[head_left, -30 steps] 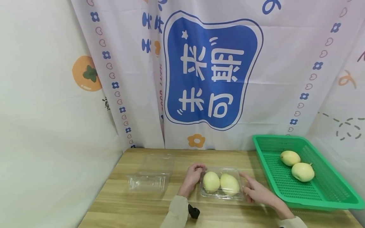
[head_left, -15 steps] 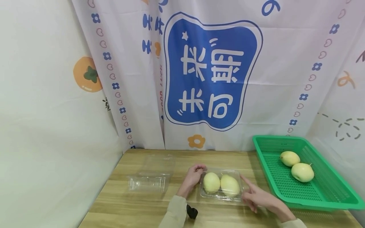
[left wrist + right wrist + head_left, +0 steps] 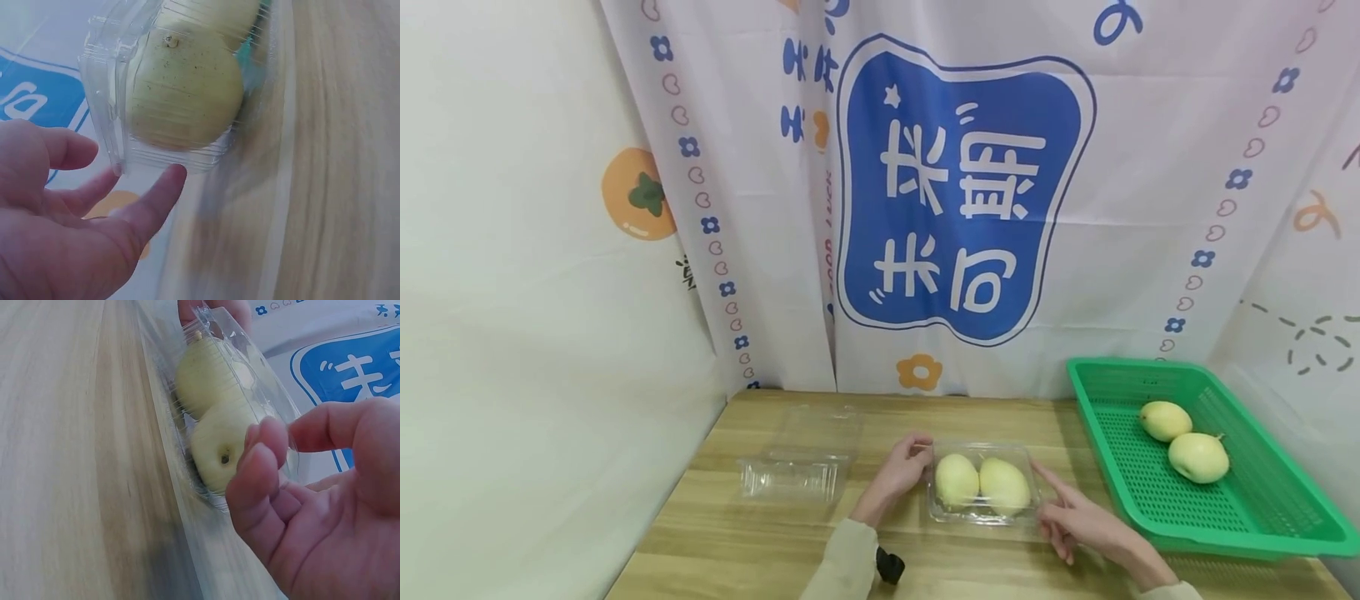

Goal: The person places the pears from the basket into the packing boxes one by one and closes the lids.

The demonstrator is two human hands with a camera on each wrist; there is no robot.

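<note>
A clear plastic clamshell box [image 3: 981, 522] sits lidded on the table with two pale yellow pears, a left pear [image 3: 957, 481] and a right pear [image 3: 1004, 487], inside. At the box's left end is my left hand [image 3: 904, 467], fingers loosely bent, fingertips right at the edge. The left wrist view shows that hand's thumb and fingers spread around the box corner, gripping nothing. My right hand [image 3: 1078, 517] stretches its index finger to the box's right edge, while its other fingers bend loosely. In the right wrist view, these bent fingers partly cover the box end.
Left of the hands lies a second clear clamshell box [image 3: 792, 481], lid raised and nothing inside. A green plastic basket [image 3: 1240, 540] on the right holds two more pears [image 3: 1198, 457]. A printed cloth [image 3: 775, 333] hangs behind the wooden table [image 3: 737, 550].
My left hand has drawn slightly left from the box edge. The right hand has shifted a little, its lower fingers dropping while the index finger stays at the box. The box stays in place.
</note>
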